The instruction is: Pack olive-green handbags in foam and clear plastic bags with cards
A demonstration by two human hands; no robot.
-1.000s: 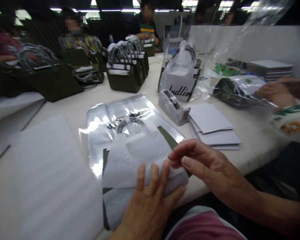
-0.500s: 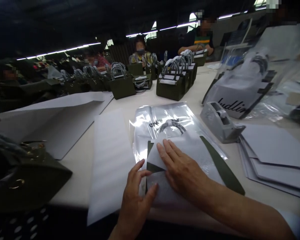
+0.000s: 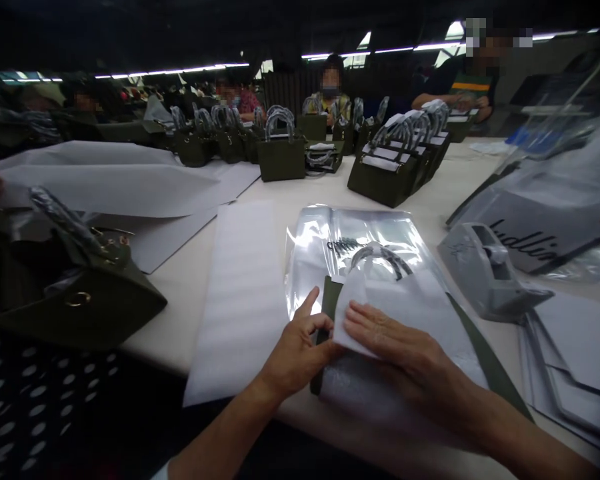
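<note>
A dark green handbag (image 3: 485, 363) lies flat on the white table (image 3: 290, 193), half inside a clear plastic bag (image 3: 330, 240), with white foam wrap (image 3: 410, 307) over its front. My left hand (image 3: 300, 347) pinches the handbag's left edge where the foam wrap's corner ends, thumb raised. My right hand (image 3: 405, 350) lies flat on the foam wrap, fingers stretched out and pressing it down. The wrapped handle (image 3: 377, 257) shows through the plastic.
A white foam sheet (image 3: 245, 293) lies left of the bag. A grey tape dispenser (image 3: 485, 273) and stacked white cards (image 3: 575, 360) sit to the right. Another green handbag (image 3: 75, 287) stands at near left. Several handbags (image 3: 395, 167) line the far table, with people seated behind.
The view has swung left. My right hand slid down onto the foam wrap's lower part, and my left hand went from flat on the bag to pinching its left edge.
</note>
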